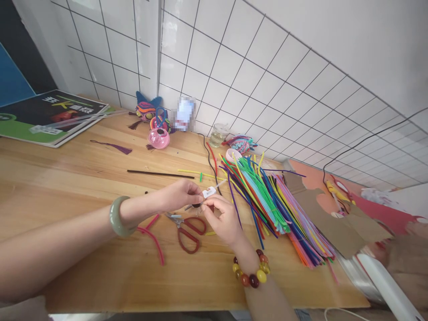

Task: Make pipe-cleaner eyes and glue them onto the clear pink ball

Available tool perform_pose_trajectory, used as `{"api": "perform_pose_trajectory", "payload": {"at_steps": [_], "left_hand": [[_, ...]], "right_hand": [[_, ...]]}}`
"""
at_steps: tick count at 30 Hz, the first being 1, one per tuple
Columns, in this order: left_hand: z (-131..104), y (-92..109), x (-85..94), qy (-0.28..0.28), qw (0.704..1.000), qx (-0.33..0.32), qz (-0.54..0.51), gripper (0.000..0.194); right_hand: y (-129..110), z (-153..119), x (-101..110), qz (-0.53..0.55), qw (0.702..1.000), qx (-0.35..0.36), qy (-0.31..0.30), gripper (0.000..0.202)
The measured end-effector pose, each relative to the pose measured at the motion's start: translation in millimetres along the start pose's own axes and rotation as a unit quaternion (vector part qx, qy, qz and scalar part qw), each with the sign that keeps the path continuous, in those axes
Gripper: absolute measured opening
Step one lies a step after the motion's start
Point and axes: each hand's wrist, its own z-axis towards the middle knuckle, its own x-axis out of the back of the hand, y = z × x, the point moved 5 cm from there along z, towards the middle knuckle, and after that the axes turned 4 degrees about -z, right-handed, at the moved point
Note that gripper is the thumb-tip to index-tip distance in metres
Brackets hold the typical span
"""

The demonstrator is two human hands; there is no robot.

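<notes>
Left hand [193, 194] and right hand [214, 215] meet above the worktop [100, 267], fingers pinched around a small dark piece [196, 205], a white tag [209, 192] just beside it; red-handled scissors [189, 234] lie below, pipe cleaners [267, 200] heaped rightward.

magazine [40, 118] left, scissors [179, 225] before, jar [218, 137] behind

Table [100, 267]: smooth wood, visible grain, low sheen. Wall tiles [214, 58]: glossy. Pipe cleaners [267, 200]: fuzzy, matt. Scissors [187, 234]: metal blades, red plastic-looking handles. Sheet [341, 223]: matt brown cardboard.
</notes>
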Motion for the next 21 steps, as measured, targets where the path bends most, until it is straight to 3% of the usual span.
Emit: {"api": "perform_pose_trajectory", "payload": {"at_steps": [21], "left_hand": [[0.5,-0.1,0.5,0.008,1.000,-0.006,0.019,0.027]], "right_hand": [[1.4,0.0,-2.2,-0.012,1.000,-0.003,0.003,0.014]]}}
